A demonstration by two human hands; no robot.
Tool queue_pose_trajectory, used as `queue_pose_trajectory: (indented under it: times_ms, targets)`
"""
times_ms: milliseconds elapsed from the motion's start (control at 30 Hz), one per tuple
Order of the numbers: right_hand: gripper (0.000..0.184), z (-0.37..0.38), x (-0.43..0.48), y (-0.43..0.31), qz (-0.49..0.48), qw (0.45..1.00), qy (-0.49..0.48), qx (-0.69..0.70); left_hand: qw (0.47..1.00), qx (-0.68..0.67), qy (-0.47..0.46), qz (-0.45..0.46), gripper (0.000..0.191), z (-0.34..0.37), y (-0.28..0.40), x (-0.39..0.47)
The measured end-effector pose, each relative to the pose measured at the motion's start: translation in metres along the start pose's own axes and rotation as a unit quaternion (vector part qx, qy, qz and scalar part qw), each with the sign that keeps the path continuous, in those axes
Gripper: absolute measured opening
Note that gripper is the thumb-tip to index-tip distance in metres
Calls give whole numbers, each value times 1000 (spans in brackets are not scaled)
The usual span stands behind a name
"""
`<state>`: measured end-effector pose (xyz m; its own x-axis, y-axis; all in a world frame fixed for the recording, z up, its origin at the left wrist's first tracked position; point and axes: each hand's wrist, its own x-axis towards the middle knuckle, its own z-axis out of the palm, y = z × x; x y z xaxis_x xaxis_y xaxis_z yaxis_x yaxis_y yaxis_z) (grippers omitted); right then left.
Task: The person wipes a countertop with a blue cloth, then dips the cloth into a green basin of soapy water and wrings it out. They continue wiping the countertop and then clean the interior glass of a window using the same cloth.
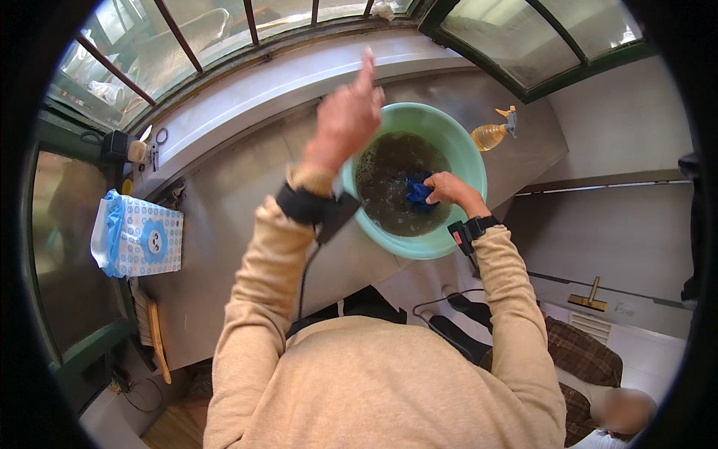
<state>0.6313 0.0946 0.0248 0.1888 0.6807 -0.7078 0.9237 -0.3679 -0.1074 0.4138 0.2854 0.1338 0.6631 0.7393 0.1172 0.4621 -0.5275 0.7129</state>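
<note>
A pale green plastic basin [475, 163] holds murky brown water [387, 168] with some foam on its surface. My right hand [449, 189] is over the basin's right side, its fingers closed on a wet dark blue cloth [418, 191] at the waterline. Part of that cloth is hidden under the water. My left hand [349, 120] is raised above the basin's far left rim, blurred. Its index finger points towards the window, the other fingers are loosely bent, and I see nothing in it.
The basin stands on a metal countertop [247, 224]. A spray bottle with yellow liquid [488, 137] is to its right. A tissue pack [162, 241] and a wooden-handled brush [157, 337] lie left. An open window sash [527, 50] juts in above. Another person [583, 348] is behind me, lower right.
</note>
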Motion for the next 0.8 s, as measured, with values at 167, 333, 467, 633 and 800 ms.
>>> queue_pose_trajectory:
  times_ms: [167, 333, 467, 633, 800]
  targets:
    - [36, 22, -16, -2, -40, 998, 38, 11, 995, 2, -9, -97, 74, -37, -19, 75]
    - [30, 28, -35, -14, -39, 996, 69, 48, 988, 22, -45, -147, 79, -20, -89, 126]
    - [29, 30, -44, -21, -36, 994, 83, 57, 971, 67, -46, -225, 77, -17, -146, 160]
    - [26, 37, -46, -21, -44, 991, 98, 75, 955, 90, -44, -281, 72, -15, -185, 192]
    - [26, 38, -43, -23, -33, 990, 112, 77, 951, 124, -31, -283, 65, -23, -209, 202]
